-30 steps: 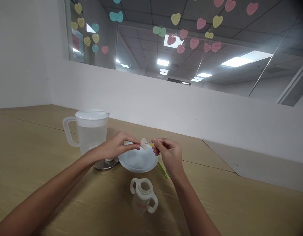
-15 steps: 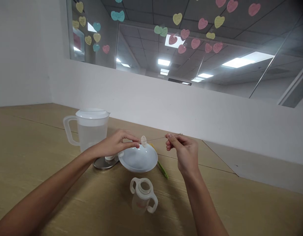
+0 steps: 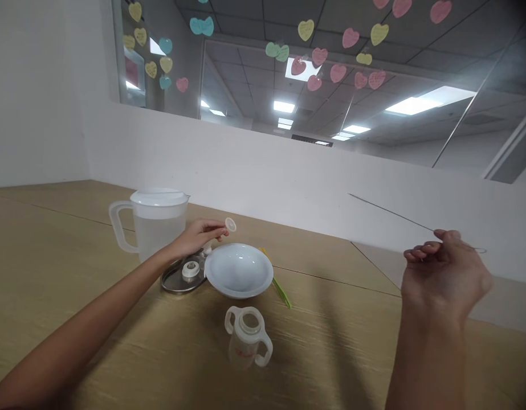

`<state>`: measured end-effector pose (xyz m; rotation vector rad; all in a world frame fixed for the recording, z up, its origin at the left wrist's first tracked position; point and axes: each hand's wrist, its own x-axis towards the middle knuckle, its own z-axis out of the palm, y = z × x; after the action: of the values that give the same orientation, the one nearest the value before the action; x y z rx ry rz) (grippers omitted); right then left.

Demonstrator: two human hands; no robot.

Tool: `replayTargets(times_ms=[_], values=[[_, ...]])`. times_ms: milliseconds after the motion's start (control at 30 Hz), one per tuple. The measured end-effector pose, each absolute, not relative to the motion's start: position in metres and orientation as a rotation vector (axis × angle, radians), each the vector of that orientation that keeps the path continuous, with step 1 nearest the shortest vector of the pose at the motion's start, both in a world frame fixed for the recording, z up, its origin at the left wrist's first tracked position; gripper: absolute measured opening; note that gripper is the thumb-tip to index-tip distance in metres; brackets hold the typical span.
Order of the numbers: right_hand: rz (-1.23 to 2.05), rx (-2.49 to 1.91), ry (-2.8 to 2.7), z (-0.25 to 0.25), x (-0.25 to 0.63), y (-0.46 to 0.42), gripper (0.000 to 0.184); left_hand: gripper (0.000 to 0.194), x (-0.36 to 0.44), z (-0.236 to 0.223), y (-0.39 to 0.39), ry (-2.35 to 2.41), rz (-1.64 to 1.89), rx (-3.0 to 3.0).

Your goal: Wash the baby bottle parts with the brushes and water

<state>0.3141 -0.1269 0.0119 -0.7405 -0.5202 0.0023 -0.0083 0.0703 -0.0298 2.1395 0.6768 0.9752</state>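
My left hand (image 3: 196, 238) is closed in a pinch on a small, pale translucent round piece (image 3: 231, 225), its flat disc-like face showing beyond the fingertips. It hovers behind and left of a white bowl (image 3: 239, 272). Far to the right, my right hand (image 3: 448, 279) is raised with fingers curled round a thin metal wire (image 3: 391, 211). The wire's long straight end points up and left, and a small loop sticks out behind the hand. In front of the bowl stands a two-handled translucent bottle (image 3: 245, 341) with its top uncovered.
A lidded clear pitcher (image 3: 160, 228) holding liquid stands at the left. Beside the bowl, a round metal tray (image 3: 172, 280) carries a white ring (image 3: 190, 270). A green-handled tool (image 3: 282, 293) lies right of the bowl. A white wall (image 3: 263, 171) bounds the table behind.
My right hand has pulled the wire out of the round piece and moved far right and up toward me. My left hand has shifted slightly left and up, still pinching the piece.
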Motion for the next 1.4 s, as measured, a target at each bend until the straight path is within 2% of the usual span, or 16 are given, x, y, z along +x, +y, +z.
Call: replayTargets(times_ms=[167, 533, 1033, 1400], values=[[0.049, -0.604, -0.478, 0.014, 0.301, -0.12, 0.012, 0.034, 0.004, -0.048, 0.076, 0.664, 1.031, 1.985], [0.07, -0.611, -0.524, 0.012, 0.3, -0.115, 0.008, 0.04, 0.024, -0.076, 0.078, 0.637, 0.854, 2.001], [0.083, -0.676, -0.516, 0.013, 0.301, -0.113, 0.007, 0.044, 0.031, -0.091, 0.075, 0.644, 0.657, 2.213], [0.094, -0.681, -0.529, 0.013, 0.299, -0.111, 0.008, 0.036, 0.027, -0.093, 0.081, 0.687, 0.65, 2.524]])
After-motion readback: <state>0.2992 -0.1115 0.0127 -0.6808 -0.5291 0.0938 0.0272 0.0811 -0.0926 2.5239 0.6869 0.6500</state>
